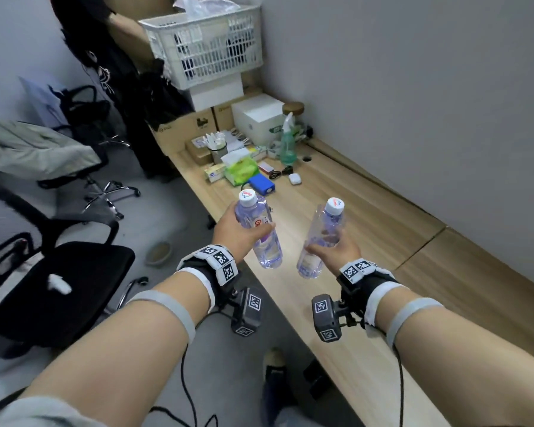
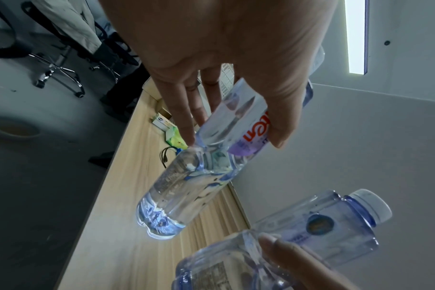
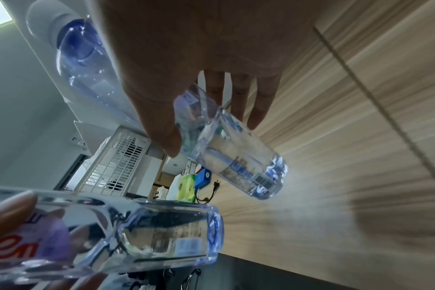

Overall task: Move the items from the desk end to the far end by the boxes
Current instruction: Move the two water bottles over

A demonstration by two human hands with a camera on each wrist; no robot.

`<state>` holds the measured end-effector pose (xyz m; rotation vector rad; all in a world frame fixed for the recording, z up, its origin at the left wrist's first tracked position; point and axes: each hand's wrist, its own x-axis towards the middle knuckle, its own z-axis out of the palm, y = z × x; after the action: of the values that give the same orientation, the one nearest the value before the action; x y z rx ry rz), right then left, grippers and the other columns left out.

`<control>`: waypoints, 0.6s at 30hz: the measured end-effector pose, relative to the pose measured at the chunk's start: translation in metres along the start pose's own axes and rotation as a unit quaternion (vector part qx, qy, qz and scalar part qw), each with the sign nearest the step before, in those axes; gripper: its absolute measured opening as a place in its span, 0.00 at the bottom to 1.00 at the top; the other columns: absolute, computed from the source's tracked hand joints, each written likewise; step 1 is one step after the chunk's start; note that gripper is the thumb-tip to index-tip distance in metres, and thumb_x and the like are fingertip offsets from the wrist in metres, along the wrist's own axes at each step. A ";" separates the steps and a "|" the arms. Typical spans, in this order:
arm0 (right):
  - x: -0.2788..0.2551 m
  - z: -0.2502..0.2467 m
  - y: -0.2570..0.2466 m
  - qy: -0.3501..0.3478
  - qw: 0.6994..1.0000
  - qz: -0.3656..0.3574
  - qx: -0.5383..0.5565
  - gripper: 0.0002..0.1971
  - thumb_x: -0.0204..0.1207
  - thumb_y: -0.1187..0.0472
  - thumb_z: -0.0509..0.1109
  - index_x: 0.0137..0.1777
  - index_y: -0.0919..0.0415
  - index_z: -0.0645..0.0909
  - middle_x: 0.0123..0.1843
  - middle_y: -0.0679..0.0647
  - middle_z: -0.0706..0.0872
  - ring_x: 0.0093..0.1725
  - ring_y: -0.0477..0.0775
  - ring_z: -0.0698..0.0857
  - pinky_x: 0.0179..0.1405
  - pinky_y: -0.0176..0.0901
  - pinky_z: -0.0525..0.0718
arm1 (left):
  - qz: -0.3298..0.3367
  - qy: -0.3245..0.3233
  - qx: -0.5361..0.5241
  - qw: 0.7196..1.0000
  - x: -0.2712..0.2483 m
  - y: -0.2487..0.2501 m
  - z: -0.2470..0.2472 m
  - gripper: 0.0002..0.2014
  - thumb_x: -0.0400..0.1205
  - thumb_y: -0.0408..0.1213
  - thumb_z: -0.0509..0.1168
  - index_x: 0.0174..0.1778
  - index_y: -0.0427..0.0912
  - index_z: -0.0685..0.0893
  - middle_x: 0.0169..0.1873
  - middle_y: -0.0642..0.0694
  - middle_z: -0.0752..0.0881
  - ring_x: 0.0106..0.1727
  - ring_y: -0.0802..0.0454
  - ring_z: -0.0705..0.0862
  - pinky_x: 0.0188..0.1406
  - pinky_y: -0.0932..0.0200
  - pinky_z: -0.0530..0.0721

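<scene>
Bare tabletop (image 1: 336, 192) strip runs ahead along wall, open past both hands. Left hand (image 1: 238, 232) and right hand (image 1: 336, 248) each carry water bottle above near tabletop, well apart from clutter. Far end crowded: blue box (image 1: 261, 185), green wipes pack (image 1: 241, 171), earbud case (image 1: 294, 179), spray bottle (image 1: 287, 143), white box (image 1: 258, 117), cardboard boxes (image 1: 185, 127), white basket (image 1: 207, 44) stacked above. Office chair (image 1: 59, 272) blocks left floor side.
</scene>
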<state>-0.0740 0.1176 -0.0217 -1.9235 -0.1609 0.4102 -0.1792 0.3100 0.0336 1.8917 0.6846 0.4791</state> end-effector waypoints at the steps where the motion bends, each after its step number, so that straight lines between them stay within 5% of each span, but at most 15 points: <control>1: 0.015 0.012 -0.001 -0.006 1.000 0.002 0.004 0.31 0.65 0.54 0.84 0.67 0.57 0.79 0.57 0.52 0.85 0.53 0.53 0.84 0.52 0.42 0.78 | -0.002 -0.003 0.002 1.000 0.018 -0.004 -0.001 0.26 0.69 0.40 0.82 0.62 0.46 0.83 0.51 0.52 0.91 0.51 0.59 0.89 0.52 0.65 0.83; 6: 0.102 0.064 -0.007 0.012 0.999 0.028 0.036 0.32 0.60 0.52 0.86 0.64 0.55 0.79 0.57 0.52 0.87 0.54 0.55 0.86 0.63 0.54 0.84 | 0.004 -0.028 0.032 0.999 0.116 -0.016 0.004 0.27 0.68 0.43 0.83 0.62 0.48 0.83 0.53 0.52 0.91 0.53 0.57 0.88 0.52 0.68 0.81; 8: 0.136 0.078 -0.016 0.026 0.997 0.045 0.052 0.33 0.61 0.55 0.85 0.66 0.57 0.78 0.60 0.52 0.86 0.55 0.54 0.86 0.64 0.51 0.83 | 0.004 -0.037 0.042 0.998 0.158 -0.020 0.008 0.28 0.67 0.43 0.83 0.62 0.48 0.83 0.53 0.53 0.91 0.53 0.57 0.88 0.51 0.69 0.81; 11: 0.177 0.087 -0.033 0.040 0.995 0.056 0.070 0.33 0.65 0.60 0.84 0.69 0.59 0.76 0.60 0.51 0.84 0.54 0.52 0.83 0.61 0.46 0.81 | 0.004 -0.053 0.042 0.998 0.213 -0.024 0.015 0.30 0.64 0.48 0.83 0.61 0.49 0.84 0.52 0.53 0.91 0.54 0.55 0.89 0.57 0.58 0.86; 18: 0.244 0.066 -0.060 0.103 0.991 0.074 0.052 0.31 0.66 0.59 0.83 0.69 0.54 0.77 0.60 0.50 0.85 0.55 0.51 0.83 0.61 0.44 0.81 | -0.007 -0.107 0.016 0.994 0.312 -0.016 0.057 0.25 0.67 0.38 0.83 0.58 0.52 0.81 0.52 0.52 0.89 0.50 0.54 0.87 0.49 0.64 0.83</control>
<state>0.1345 0.2724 -0.0391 -1.8672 0.1368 0.3094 0.0885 0.4790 0.0036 1.9327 0.5644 0.2532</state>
